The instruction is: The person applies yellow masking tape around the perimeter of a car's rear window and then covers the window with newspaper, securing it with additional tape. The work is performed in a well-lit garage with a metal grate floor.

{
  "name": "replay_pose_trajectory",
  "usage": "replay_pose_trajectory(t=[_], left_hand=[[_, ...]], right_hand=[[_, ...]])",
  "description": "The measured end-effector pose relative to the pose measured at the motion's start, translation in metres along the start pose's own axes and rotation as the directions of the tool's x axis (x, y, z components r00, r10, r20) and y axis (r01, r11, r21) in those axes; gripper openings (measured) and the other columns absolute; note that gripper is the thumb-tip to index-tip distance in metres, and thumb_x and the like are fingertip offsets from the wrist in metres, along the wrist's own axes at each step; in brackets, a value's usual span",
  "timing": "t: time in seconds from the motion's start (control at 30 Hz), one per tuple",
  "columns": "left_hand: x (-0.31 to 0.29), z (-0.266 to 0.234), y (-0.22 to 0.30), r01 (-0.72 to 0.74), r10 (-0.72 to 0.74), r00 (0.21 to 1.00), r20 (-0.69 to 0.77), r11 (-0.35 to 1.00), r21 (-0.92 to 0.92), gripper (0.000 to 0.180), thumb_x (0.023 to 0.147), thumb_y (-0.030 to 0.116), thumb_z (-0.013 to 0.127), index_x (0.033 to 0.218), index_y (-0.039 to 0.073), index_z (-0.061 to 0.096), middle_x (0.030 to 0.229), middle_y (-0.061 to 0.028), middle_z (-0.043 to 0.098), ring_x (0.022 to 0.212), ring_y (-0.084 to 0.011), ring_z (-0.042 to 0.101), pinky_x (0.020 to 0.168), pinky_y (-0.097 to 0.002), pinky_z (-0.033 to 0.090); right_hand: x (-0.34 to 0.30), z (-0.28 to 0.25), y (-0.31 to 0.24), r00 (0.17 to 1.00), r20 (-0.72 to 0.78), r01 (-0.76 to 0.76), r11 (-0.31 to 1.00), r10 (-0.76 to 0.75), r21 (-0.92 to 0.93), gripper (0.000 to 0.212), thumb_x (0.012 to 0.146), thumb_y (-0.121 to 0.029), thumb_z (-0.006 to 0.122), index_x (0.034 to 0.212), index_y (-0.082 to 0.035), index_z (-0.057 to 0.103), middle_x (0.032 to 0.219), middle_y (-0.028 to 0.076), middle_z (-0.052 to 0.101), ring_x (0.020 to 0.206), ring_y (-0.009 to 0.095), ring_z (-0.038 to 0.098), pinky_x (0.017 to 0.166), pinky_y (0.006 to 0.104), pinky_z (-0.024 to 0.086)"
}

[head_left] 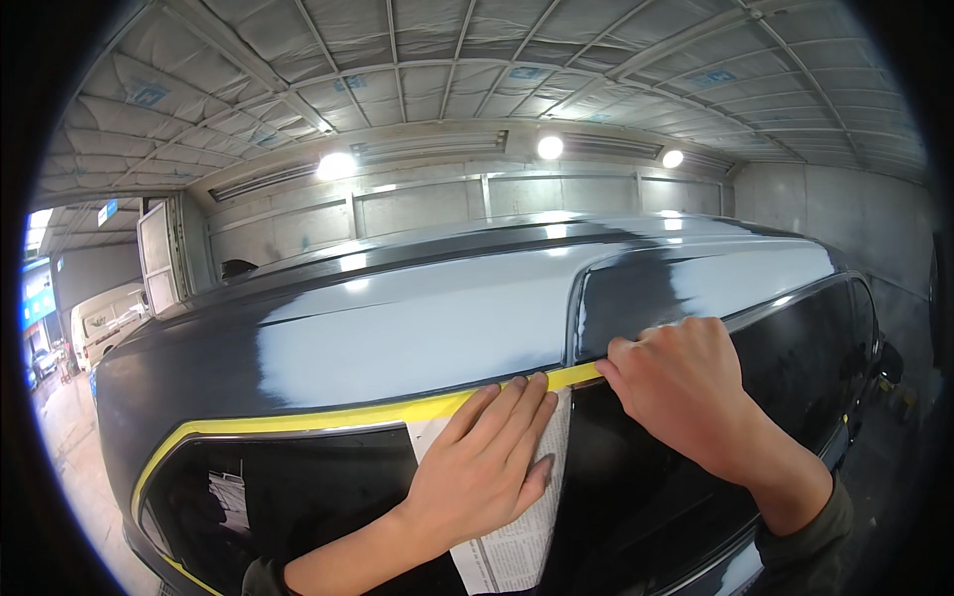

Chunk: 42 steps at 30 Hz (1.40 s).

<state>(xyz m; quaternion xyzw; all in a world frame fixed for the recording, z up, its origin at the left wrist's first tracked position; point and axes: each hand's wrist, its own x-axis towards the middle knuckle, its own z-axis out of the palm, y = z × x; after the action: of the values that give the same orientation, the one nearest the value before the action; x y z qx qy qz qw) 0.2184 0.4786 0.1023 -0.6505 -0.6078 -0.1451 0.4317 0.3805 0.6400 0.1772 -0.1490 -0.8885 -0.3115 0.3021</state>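
Note:
Yellow masking tape point(328, 415) runs along the upper edge of a dark van's rear side window point(328, 497) and curves down its rear corner. My left hand point(487, 462) lies with fingers stretched out, their tips on the tape over a strip of newspaper point(509, 556) that hangs down across the window pillar. To its right, my right hand point(691, 397) is closed, thumb at the end of the tape; a short straight length spans the two hands. Any roll inside that fist is hidden. Above the tape, the bodywork carries a pale grey-white patch point(427, 333) between dark areas.
Another dark window point(795, 343) stretches to the right, below the roof edge. A vertical seam point(573, 308) divides the upper panels. Bright lamps point(336, 166) hang beyond the roof. At far left, an open door point(156, 253) gives onto a white van point(104, 318).

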Motion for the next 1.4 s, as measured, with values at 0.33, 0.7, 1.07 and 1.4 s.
replay_pose_trajectory(t=[0.33, 0.7, 1.07, 1.4], left_hand=[[0.008, 0.003, -0.005, -0.041, 0.041, 0.999, 0.007, 0.999, -0.018, 0.057, 0.088, 0.025, 0.068, 0.141, 0.006, 0.060, 0.149, -0.0125, 0.058, 0.133, -0.0284, 0.055, 0.116, -0.0431, 0.041], [0.011, 0.006, -0.010, -0.081, 0.081, 0.997, -0.010, 0.997, 0.002, 0.052, 0.083, 0.019, 0.071, 0.132, 0.006, 0.060, 0.150, -0.0076, 0.058, 0.127, -0.0258, 0.054, 0.110, -0.0417, 0.041], [0.016, 0.005, -0.013, -0.126, 0.127, 0.992, -0.012, 0.991, 0.055, 0.044, 0.085, 0.018, 0.070, 0.127, 0.008, 0.060, 0.149, -0.0046, 0.059, 0.123, -0.0241, 0.056, 0.108, -0.0408, 0.041], [0.019, 0.004, -0.013, -0.157, 0.162, 0.987, -0.021, 0.978, 0.138, 0.037, 0.087, 0.018, 0.069, 0.122, 0.008, 0.065, 0.146, -0.0046, 0.062, 0.121, -0.0193, 0.058, 0.103, -0.0371, 0.045]], right_hand=[[0.002, 0.002, -0.001, 0.998, -0.068, -0.005, 1.000, 0.006, 0.013, 0.016, 0.085, -0.016, 0.073, 0.069, -0.012, 0.072, 0.058, 0.005, 0.066, 0.055, 0.022, 0.069, 0.051, 0.0332, 0.049], [0.001, 0.005, 0.000, 0.995, -0.097, -0.004, 0.999, 0.009, 0.043, 0.014, 0.081, -0.013, 0.073, 0.067, -0.012, 0.072, 0.058, 0.006, 0.065, 0.055, 0.022, 0.068, 0.051, 0.0333, 0.048], [-0.002, 0.006, 0.002, 0.979, -0.206, 0.035, 0.991, -0.008, 0.128, 0.014, 0.080, -0.011, 0.074, 0.067, -0.011, 0.070, 0.059, 0.006, 0.064, 0.057, 0.023, 0.067, 0.054, 0.0343, 0.049], [-0.010, 0.008, 0.000, 0.988, -0.155, 0.036, 0.993, -0.017, 0.115, 0.009, 0.081, -0.013, 0.073, 0.074, -0.009, 0.069, 0.062, 0.007, 0.065, 0.056, 0.023, 0.067, 0.051, 0.0352, 0.048]])
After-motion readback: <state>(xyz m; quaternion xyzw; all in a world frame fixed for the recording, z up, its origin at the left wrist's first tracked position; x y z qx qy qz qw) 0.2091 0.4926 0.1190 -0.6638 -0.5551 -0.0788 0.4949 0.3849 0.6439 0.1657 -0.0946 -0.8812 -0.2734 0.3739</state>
